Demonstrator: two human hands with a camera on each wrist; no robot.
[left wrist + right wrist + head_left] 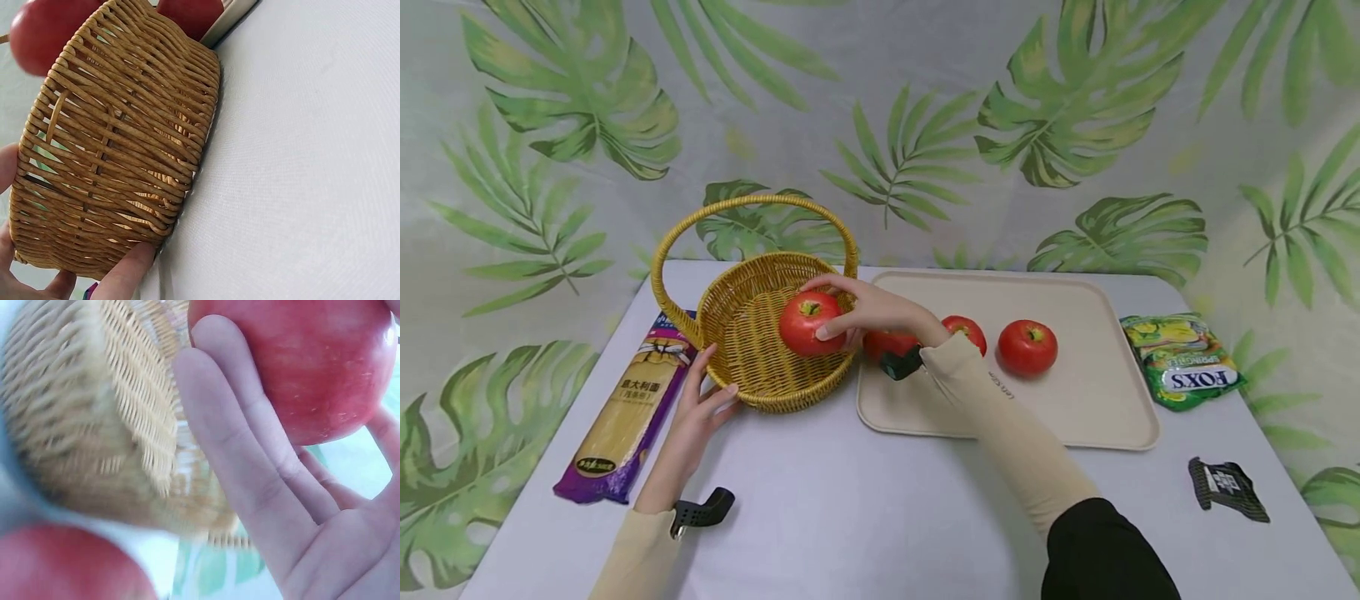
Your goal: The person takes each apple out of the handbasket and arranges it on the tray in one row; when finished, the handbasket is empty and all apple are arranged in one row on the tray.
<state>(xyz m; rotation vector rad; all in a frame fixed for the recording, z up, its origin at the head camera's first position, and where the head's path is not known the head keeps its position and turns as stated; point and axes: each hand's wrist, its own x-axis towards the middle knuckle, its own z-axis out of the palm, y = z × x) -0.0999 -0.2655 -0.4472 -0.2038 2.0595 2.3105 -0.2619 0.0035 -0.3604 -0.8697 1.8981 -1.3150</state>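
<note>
A red apple (808, 323) is held in my right hand (880, 310), over the right part of the wicker basket (752, 333). Fingers and thumb lie around the apple's sides, as the right wrist view also shows. My left hand (696, 412) grips the basket at its near left side, with fingers at the rim and the thumb (130, 269) against the woven wall. The basket stands upright on the table, its tall handle (752, 200) raised. Inside it, the visible woven bottom is bare. More red apples (1027, 348) lie on the beige tray (1075, 408), partly hidden by my right wrist.
A purple-ended pack of spaghetti (632, 400) lies left of the basket. Right of the tray are a green Fox's bag (1183, 358) and a small black wrapper (1227, 488). A leaf-patterned cloth (925, 208) hangs behind the white table (850, 508).
</note>
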